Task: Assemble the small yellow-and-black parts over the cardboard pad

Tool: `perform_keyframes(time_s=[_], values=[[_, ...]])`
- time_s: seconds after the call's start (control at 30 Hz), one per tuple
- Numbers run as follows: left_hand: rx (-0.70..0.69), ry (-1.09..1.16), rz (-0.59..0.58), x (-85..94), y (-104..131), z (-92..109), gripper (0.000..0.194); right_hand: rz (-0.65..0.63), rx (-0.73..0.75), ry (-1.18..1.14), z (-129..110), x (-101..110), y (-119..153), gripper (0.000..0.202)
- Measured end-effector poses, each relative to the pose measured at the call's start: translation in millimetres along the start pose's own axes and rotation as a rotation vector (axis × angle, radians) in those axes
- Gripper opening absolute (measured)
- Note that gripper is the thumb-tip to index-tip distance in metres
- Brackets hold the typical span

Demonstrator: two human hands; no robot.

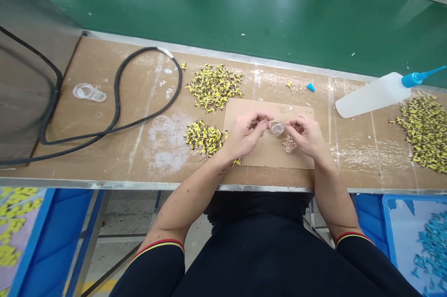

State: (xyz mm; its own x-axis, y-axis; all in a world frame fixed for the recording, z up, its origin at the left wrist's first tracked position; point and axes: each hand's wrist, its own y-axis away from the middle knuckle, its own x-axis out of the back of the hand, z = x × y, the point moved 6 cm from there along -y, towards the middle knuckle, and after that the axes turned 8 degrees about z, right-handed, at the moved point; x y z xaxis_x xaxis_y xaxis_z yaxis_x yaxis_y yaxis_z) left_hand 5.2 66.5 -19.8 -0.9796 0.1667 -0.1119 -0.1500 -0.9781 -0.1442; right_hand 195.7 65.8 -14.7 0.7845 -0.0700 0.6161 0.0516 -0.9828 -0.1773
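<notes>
Over a cardboard sheet (268, 159), my left hand (248, 134) pinches something too small to make out between thumb and fingers. My right hand (306, 135) is also closed in a pinch, and whatever is in its fingertips cannot be made out. Between the two sets of fingertips lies a small clear plastic cup (277, 129). Just below it, beside my right fingers, sits a little heap of tiny tan pieces (289, 144). To the left of my left hand is a pile of small yellow-and-dark parts (205, 138).
Another yellow-and-dark pile (214, 86) lies farther back, and a larger heap (426, 131) at the right. A white squeeze bottle (373, 96) with a blue nozzle rests near a blue cap (310, 87). A black cable (117, 85) loops on the left by clear plastic pieces (89, 92). Blue trays (384, 227) flank the bench.
</notes>
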Motion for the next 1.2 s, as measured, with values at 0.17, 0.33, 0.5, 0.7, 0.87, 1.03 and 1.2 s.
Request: perform_keyframes(time_s=[0.17, 0.33, 0.5, 0.7, 0.87, 1.03, 1.2], values=[[-0.010, -0.014, -0.010, -0.4, -0.3, 0.1, 0.013, -0.007, -0.008, 0.008, -0.4, -0.5, 0.1, 0.010], [-0.002, -0.026, -0.010, -0.6, 0.0, 0.2, 0.013, -0.013, -0.018, 0.008, -0.6, -0.5, -0.1, 0.009], [-0.003, -0.034, 0.003, -0.2, 0.3, 0.1, 0.012, -0.010, -0.022, 0.002, -0.8, -0.6, -0.2, 0.009], [-0.015, -0.052, 0.056, 2.9, 0.5, 0.9, 0.014, 0.098, 0.048, -0.146, -8.5, 8.9, 4.1, 0.006], [-0.016, 0.088, 0.047, -4.4, 5.3, 2.0, 0.023, 0.265, 0.191, -0.320, -20.6, 20.4, 12.3, 0.005], [0.029, 0.211, 0.037, -15.3, 11.7, 5.3, 0.026, 0.257, 0.239, -0.380, -24.7, 15.1, 19.2, 0.009], [0.011, 0.233, 0.030, -19.8, 15.7, 6.5, 0.020, 0.169, 0.259, -0.442, -28.5, 5.8, 24.1, 0.005]])
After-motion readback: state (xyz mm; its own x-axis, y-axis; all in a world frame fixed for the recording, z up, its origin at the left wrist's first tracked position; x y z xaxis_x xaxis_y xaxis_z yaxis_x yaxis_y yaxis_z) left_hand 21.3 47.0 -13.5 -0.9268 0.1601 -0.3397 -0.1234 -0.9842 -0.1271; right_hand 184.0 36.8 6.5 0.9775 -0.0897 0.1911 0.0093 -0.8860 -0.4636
